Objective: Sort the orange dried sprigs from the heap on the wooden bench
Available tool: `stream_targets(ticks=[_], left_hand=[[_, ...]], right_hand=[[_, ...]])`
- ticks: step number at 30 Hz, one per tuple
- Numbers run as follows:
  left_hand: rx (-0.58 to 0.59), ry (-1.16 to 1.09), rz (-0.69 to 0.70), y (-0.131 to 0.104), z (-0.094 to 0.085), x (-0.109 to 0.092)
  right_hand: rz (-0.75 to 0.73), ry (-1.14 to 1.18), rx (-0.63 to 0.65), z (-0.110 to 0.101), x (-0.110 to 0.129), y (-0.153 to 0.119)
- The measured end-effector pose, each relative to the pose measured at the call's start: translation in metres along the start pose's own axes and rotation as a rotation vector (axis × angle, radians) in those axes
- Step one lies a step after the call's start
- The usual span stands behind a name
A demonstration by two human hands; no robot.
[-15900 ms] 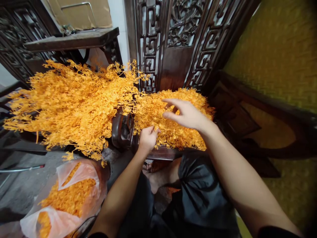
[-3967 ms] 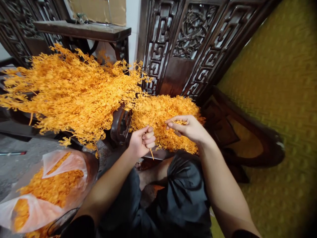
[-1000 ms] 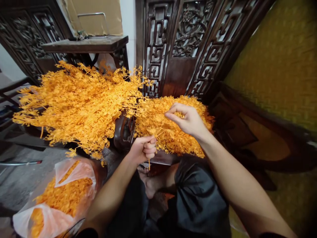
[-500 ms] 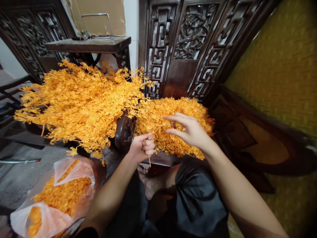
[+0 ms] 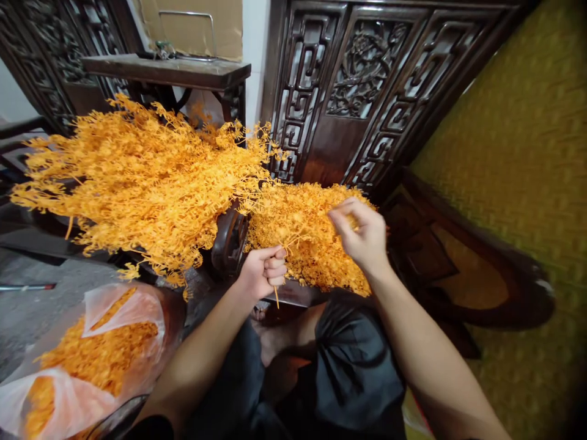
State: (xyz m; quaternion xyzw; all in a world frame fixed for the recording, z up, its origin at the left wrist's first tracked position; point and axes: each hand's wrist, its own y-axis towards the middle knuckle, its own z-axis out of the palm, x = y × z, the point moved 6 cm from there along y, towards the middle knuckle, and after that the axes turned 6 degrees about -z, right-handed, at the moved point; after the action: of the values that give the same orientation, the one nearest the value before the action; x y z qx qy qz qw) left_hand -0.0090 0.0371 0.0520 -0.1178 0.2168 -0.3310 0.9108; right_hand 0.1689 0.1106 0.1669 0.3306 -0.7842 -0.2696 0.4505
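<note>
Right hand (image 5: 364, 235) has drawn away from left hand (image 5: 262, 273) since half a second ago

On my screen the right thumb and forefinger have closed up from their earlier spread, above the smaller orange heap (image 5: 316, 205); blur means I can't tell whether they pinch anything. I have the left fingers clamped around an orange stem (image 5: 276, 298), its bare end below the fist, thin branches above. The larger orange heap (image 5: 151, 177) lies to the left
</note>
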Motion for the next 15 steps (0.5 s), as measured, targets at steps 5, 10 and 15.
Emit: stream_targets(ticks=[5, 10, 15], left_hand=[[0.012, -0.024, -0.017, 0.002, 0.000, 0.003], [0.036, -0.046, -0.004, 0.001, 0.002, 0.004], [-0.002, 0.013, 0.033, 0.001, -0.003, 0.003]], right_hand=[[0.086, 0.026, 0.013, -0.007, -0.014, -0.003], [-0.104, 0.078, 0.292, 0.022, 0.003, -0.008], [0.218, 0.257, -0.339, -0.028, -0.034, -0.008]])
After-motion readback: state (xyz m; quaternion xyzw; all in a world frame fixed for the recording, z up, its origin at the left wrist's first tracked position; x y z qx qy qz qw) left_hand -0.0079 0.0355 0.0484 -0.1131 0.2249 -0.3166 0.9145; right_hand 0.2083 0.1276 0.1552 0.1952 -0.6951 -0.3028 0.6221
